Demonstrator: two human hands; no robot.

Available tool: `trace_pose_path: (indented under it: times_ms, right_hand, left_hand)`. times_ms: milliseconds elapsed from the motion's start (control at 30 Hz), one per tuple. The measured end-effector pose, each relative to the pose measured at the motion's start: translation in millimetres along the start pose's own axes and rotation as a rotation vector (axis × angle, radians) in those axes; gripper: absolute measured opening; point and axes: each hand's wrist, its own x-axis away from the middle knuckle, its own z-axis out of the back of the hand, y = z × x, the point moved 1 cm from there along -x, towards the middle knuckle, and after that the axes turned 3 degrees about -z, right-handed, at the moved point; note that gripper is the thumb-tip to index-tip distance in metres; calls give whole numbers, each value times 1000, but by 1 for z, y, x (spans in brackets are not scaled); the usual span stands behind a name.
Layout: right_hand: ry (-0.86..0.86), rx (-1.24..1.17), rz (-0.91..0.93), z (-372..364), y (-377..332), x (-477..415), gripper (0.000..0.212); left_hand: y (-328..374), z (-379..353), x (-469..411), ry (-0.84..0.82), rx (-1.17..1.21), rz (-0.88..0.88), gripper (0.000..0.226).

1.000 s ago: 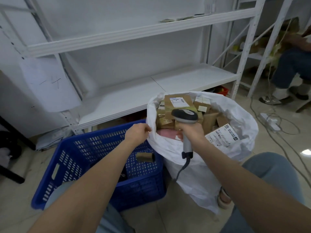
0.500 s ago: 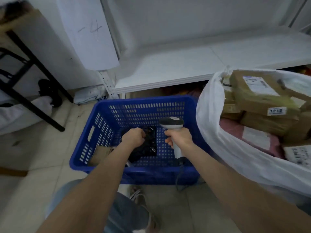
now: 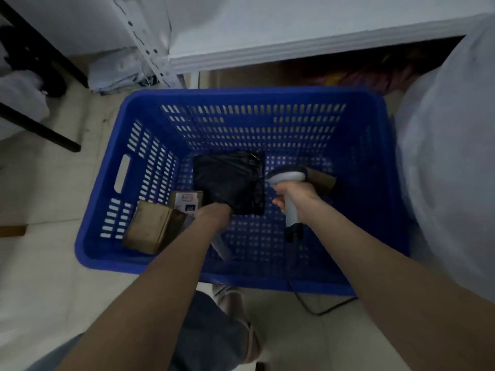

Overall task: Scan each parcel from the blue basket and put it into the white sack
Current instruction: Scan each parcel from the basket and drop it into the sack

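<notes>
The blue basket (image 3: 241,93) is hard plastic with rows of little slots. It sits on pale floor tiles (image 3: 53,263). Inside, a crinkly black bag (image 3: 230,180) lies in the middle and a brown card box (image 3: 150,228) leans at 8 o'clock. The left grip (image 3: 214,212) meets the bag's near edge with its fingers hidden, so I cannot tell if it holds. The right grip (image 3: 297,202) is curled round a smooth white scanner (image 3: 288,178). The soft white sack (image 3: 442,156) bulges at 3 o'clock, and a white shelf (image 3: 294,36) is at 12
</notes>
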Motion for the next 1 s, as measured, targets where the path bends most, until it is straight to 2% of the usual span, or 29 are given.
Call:
trace_pose_path:
  times_ms: [100, 167, 300, 367, 433, 500, 600, 667, 767, 833, 867, 933, 1000]
  right_hand:
    - [-67, 42, -62, -9, 10, -19, 29]
    - [-108, 48, -88, -15, 15, -27, 28]
    - [-142, 11, -90, -19, 23, -38, 18]
    - [-132, -3, -66, -14, 26, -42, 17]
    - [-116, -23, -57, -8, 28, -44, 15]
    - [-102, -59, -57, -2, 29, -44, 12]
    - [-102, -86, -53, 2, 29, -43, 13]
    - [-99, -97, -50, 3, 32, -43, 14]
    - [-84, -107, -62, 6, 35, -42, 17]
    - [-63, -128, -79, 13, 34, -40, 15]
    - [-61, -137, -85, 16, 32, -38, 14]
    - [-53, -160, -73, 21, 28, -36, 15]
    - [-44, -176, -59, 22, 27, -34, 20]
  left_hand:
    - [-9, -12, -9, -75, -245, -63, 52]
    - [-12, -20, -13, -136, -367, -78, 57]
    - [-18, -37, -33, -149, -495, -84, 43]
    - [-15, -39, -38, -100, -492, -80, 30]
    - [-12, -37, -41, -64, -476, -60, 27]
    - [-12, -35, -40, -72, -489, -24, 40]
    - [-16, -38, -39, -161, -640, -27, 64]
    - [-15, -45, -37, -204, -726, -42, 58]
    - [-5, -42, -35, -73, -732, -96, 32]
    - [-2, -30, -34, -14, -626, -67, 28]
    - [-3, -23, -33, -28, -577, -44, 30]
    - [-6, -15, -32, -105, -523, -54, 49]
    - [-6, -18, -27, -219, -579, -67, 68]
